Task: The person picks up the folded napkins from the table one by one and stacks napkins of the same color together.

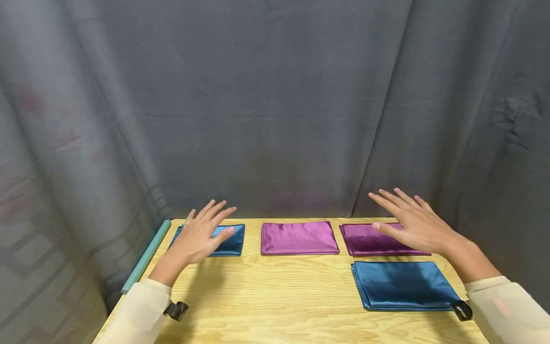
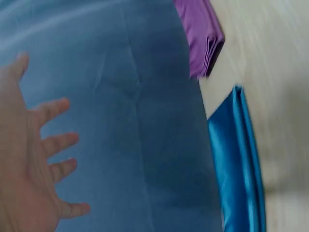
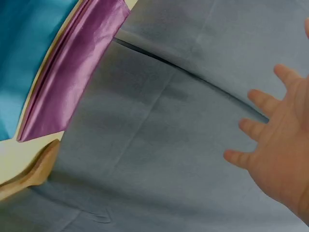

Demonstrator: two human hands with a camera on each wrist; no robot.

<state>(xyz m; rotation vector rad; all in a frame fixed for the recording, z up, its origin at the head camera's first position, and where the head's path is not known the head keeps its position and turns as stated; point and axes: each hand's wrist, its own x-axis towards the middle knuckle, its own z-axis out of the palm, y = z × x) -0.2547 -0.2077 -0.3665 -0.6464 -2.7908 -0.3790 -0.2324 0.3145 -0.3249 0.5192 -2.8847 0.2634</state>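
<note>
My left hand point(image 1: 199, 237), fingers spread, is raised over the folded blue satin cloth point(image 1: 234, 241) at the back left and hides part of it. Opposite it, my right hand point(image 1: 417, 228) hovers with spread fingers, overlapping a folded dark purple cloth point(image 1: 361, 241) at the back right. Neither palm point(image 2: 24, 179) holds anything; the right palm point(image 3: 285, 150) faces the curtain. Between the hands lies a lighter purple folded cloth point(image 1: 299, 238). In front of the dark purple one is a larger folded blue cloth point(image 1: 401, 286), its layered edges toward the left.
The wooden table point(image 1: 275, 291) meets a grey curtain point(image 1: 266, 110) that hangs behind it and on both sides. Along the table's left edge lies a teal rod point(image 1: 146, 257). A curved wooden piece point(image 3: 36, 174) shows at the table's side in the right wrist view.
</note>
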